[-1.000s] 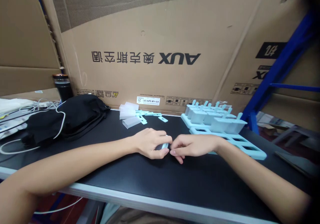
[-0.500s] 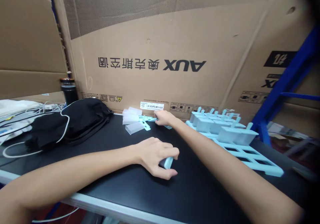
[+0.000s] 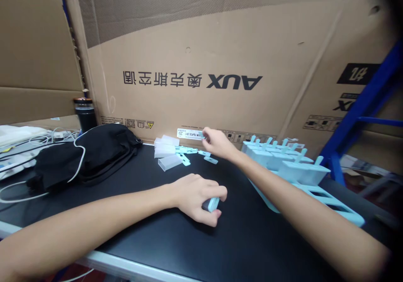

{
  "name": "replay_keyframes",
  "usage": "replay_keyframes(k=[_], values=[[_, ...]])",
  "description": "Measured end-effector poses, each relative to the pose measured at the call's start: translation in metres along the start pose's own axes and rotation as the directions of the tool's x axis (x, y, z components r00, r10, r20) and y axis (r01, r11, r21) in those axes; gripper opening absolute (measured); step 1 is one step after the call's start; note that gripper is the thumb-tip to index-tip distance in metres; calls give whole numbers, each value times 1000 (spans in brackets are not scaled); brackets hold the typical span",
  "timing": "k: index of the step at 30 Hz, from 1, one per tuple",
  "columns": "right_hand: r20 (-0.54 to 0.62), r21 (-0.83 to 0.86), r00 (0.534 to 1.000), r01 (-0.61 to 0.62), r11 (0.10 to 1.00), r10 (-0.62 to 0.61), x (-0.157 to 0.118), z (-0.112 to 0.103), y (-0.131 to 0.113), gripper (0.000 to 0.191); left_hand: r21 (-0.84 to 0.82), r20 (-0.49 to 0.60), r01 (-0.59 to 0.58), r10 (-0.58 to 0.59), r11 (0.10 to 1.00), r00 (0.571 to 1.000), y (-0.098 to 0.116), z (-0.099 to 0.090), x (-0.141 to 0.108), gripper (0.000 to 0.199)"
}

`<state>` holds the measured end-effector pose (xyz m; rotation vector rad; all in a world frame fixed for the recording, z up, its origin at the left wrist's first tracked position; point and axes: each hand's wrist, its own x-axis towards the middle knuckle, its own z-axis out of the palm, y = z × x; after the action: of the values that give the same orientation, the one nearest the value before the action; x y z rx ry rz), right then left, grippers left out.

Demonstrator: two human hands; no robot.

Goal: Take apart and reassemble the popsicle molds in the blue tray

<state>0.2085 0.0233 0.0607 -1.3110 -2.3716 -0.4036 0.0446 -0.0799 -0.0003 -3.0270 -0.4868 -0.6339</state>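
- The left hand (image 3: 197,196) rests on the black tabletop (image 3: 151,227), its fingers curled shut round a small pale-blue mould cup (image 3: 213,204); only the cup's open end shows past the fingertips.
- The right hand (image 3: 217,143) is stretched to the back of the table, fingers pinched together above the scatter of pale-blue stick pieces (image 3: 210,159). Whether a stick is already between the fingertips I cannot tell.
- To do this well, I judge the left hand should keep the cup steady with its mouth clear of the fingers, and the right should lift a single stick by one end, so that its neighbours are not dragged along.
- Just left of the sticks lie several clear plastic cups (image 3: 169,162), loose on their sides.
- Right of the forearm stands the pale-blue popsicle mould tray (image 3: 333,208). Its far slots hold cups with sticks standing up (image 3: 285,160); the near slots are bare openings.
- Farther left lie a black bag (image 3: 94,149) crossed by a white cable (image 3: 78,164), with a dark tumbler (image 3: 84,114) behind.
- A large cardboard box (image 3: 220,42) closes off the back.
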Motion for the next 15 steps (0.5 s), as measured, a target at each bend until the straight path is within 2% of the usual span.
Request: replay_keyframes(k=[3, 4, 7, 9, 12, 15], values=[[-191, 274, 980, -1, 962, 55, -33, -30, 1, 12, -136, -85, 46, -58, 990, 995, -2, 0, 0, 30], [-217, 369, 971, -11, 929, 98, -46, -38, 1, 15, -192, -112, 78, -101, 978, 989, -2, 0, 1, 32], [-130, 601, 975, -65, 797, 178, -79, -53, 1, 20, -333, -169, 161, -227, 929, 959, -4, 2, 2, 41], [-77, 713, 972, -104, 694, 224, -92, -60, 0, 22, -386, -195, 162, -252, 908, 948, -4, 4, 3, 46], [-87, 801, 951, -111, 588, 298, -96, -70, -5, 24, -428, -190, 138, -239, 893, 952, -5, 5, 4, 47], [-79, 845, 960, -78, 529, 268, -95, -79, -15, 23, -459, -167, 150, -251, 876, 954, -5, 3, 4, 46]])
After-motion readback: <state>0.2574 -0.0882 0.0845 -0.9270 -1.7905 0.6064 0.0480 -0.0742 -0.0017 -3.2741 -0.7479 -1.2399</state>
